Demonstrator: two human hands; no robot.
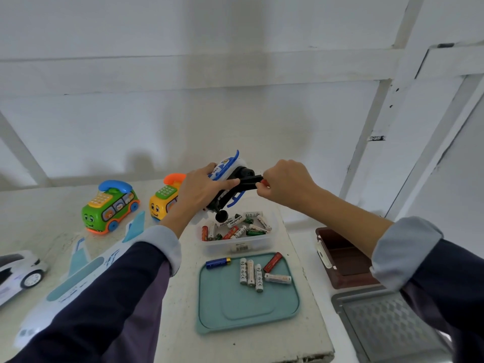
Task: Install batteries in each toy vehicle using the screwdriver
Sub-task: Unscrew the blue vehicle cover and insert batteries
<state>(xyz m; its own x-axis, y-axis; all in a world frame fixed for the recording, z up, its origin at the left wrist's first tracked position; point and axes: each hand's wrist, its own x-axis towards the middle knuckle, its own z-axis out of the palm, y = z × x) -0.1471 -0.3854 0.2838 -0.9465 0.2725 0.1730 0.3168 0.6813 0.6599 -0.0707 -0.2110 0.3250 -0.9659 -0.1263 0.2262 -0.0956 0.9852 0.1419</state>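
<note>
Single head-worn wide-angle view, looking forward and down from above the person's own forearms onto the white table, with a white panelled wall filling the upper half of the field. Both sleeves enter from the bottom corners and the left hand and right hand meet near the centre, at close working range (straight edges bow toward the margins, as is usual for such a lens). No second view is supplied, so there is no shared region to compare.

Glossy plastic bus — matt tray
</note>
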